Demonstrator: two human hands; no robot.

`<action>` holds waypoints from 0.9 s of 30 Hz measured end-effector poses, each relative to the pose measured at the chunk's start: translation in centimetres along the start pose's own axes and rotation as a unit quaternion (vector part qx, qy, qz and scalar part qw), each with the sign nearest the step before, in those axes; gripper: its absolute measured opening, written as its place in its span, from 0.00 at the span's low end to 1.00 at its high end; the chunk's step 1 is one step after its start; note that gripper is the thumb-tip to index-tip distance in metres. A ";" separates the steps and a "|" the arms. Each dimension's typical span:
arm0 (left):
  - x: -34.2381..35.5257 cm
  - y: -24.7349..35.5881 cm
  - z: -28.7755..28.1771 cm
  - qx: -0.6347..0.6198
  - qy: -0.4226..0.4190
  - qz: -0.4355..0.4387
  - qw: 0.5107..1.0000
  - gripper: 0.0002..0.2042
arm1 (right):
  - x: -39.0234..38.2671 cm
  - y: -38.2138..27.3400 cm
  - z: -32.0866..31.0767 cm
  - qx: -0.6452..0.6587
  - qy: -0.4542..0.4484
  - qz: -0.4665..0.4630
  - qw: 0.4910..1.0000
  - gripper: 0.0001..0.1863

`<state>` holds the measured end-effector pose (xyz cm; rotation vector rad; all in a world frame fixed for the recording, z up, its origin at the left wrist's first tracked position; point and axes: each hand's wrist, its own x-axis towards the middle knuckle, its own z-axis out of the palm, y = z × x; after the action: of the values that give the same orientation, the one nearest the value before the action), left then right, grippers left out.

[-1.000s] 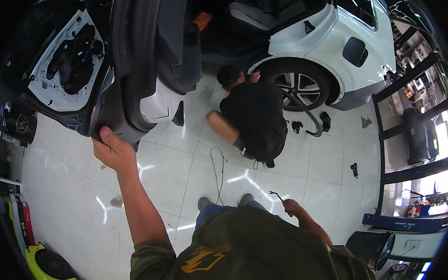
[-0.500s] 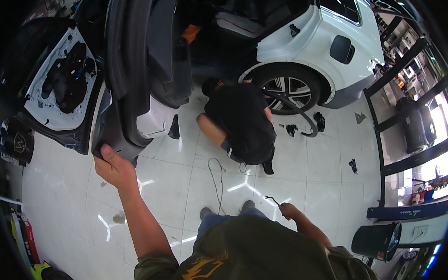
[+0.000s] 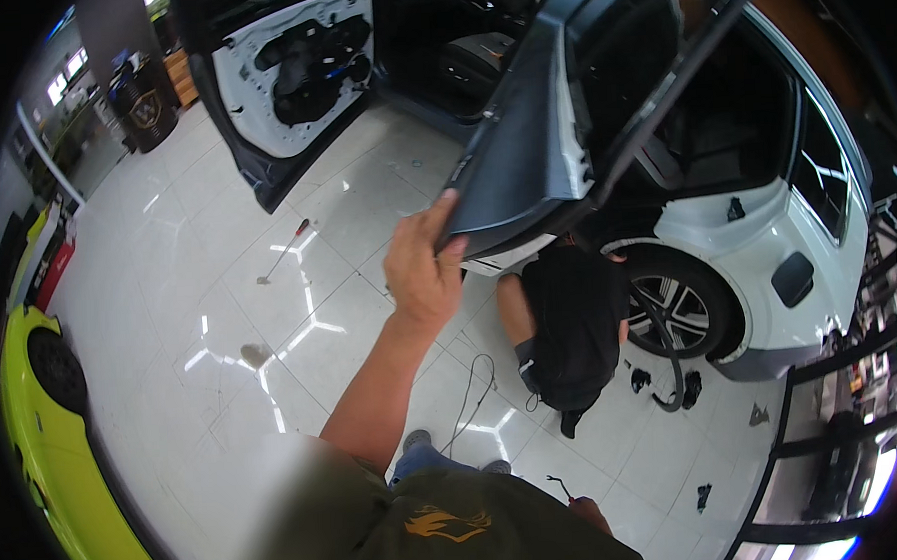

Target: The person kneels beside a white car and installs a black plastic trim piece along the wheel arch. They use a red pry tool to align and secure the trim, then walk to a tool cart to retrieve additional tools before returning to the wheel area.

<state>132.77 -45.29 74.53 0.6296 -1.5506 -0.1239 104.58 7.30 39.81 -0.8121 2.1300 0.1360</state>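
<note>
My left hand [image 3: 425, 264] grips the edge of an opened car door [image 3: 514, 182], fingers on its dark outer face and thumb at the near edge. The door belongs to a white car [image 3: 830, 248]. Low at the right, partly hidden by my shirt, my right hand [image 3: 591, 514] is closed round a thin pry tool [image 3: 555, 482] with a small forked tip and a bit of red at the handle. Just beyond the door a person in black [image 3: 576, 324] crouches by the rear wheel [image 3: 670, 300], where a curved dark trim strip [image 3: 669, 360] hangs.
Another opened door [image 3: 304, 76] has its inner panel stripped. A red-handled screwdriver-like tool [image 3: 285, 249] and a looped cord [image 3: 471, 399] lie on the tiled floor [image 3: 217, 260]. Small black parts [image 3: 704, 497] lie at the right. A yellow-green car [image 3: 67, 477] stands at the left.
My view has turned left. The door in my left hand has swung toward the car body, showing more of its outer face. My right hand still holds the tool, now lower in view.
</note>
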 end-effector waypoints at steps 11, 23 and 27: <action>-2.7 -3.9 -2.5 -0.066 -0.121 -0.089 0.986 0.21 | 3.5 -8.7 -2.1 0.109 0.060 -0.042 0.991 0.20; -4.4 -6.0 -3.0 -0.102 -0.141 -0.103 0.979 0.23 | -0.6 -11.7 -0.4 0.015 0.005 0.012 1.000 0.19; -5.3 -7.1 -3.2 -0.111 -0.140 -0.112 0.978 0.22 | -1.0 -11.5 0.2 0.065 -0.006 0.044 0.997 0.19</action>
<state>137.80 -47.90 66.98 0.6248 -1.7010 -0.5695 111.96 -1.16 42.42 -0.6405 2.1390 0.0466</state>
